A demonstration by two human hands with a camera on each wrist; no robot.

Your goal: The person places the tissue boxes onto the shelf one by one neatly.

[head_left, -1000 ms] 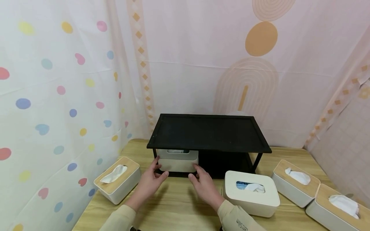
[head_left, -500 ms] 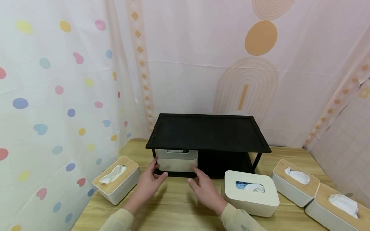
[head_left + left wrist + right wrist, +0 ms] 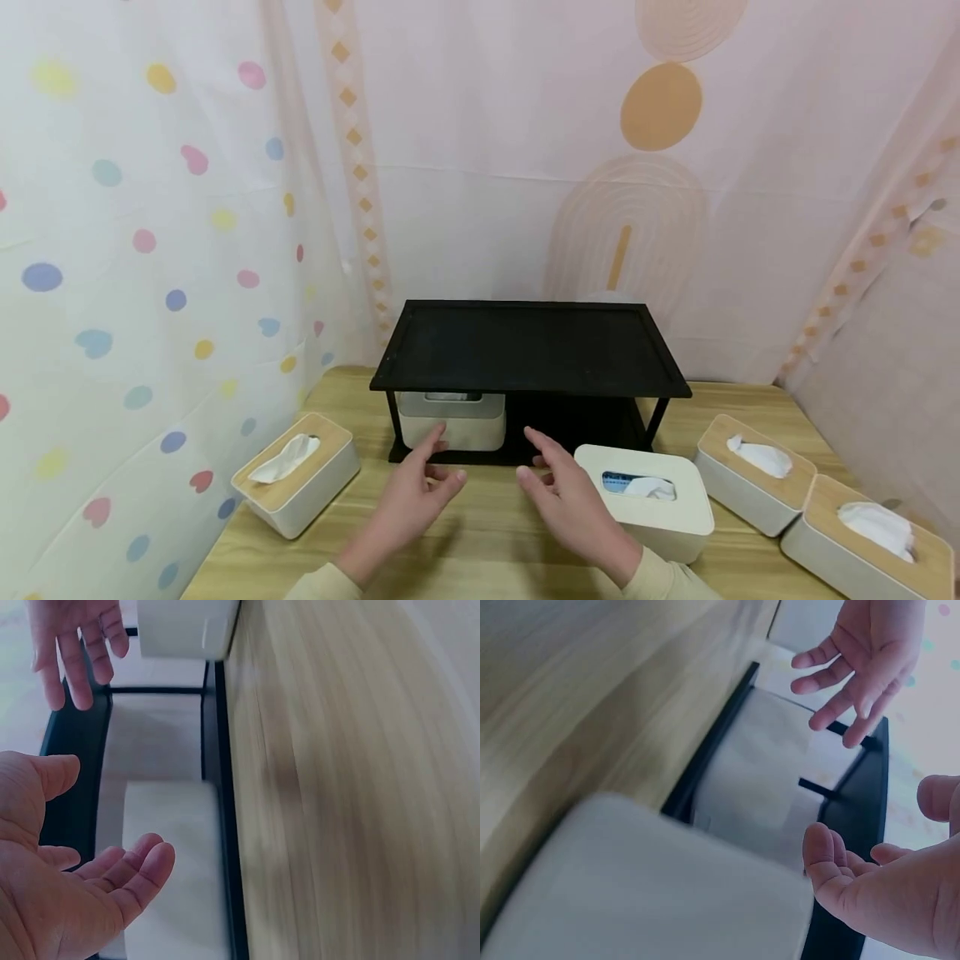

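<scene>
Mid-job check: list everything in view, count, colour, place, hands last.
Rack: 1, black, toward the table's back.
Shelf tissue box: 1, white, lower shelf, left.
Cream tissue box: 1, cream, right front of rack.
Left tan-lidded box: 1, white base, left of rack.
Right tan-lidded boxes: 2, white bases, far right.
Tissues: 4 plainly visible, white, lid openings.
Table: 1, wood-grain, underneath.
Dotted curtain: 1, white, left.
Pale hangings: count unclear, pinkish, behind and right.
Left hand: 1, bare, before shelf tissue box.
Right hand: 1, bare, before rack.
Sleeves: 2, beige, bottom edge.

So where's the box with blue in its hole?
In the head view, that box sits on the table right of centre, between the right hand and two wood-topped boxes, in front of the black rack.
</scene>
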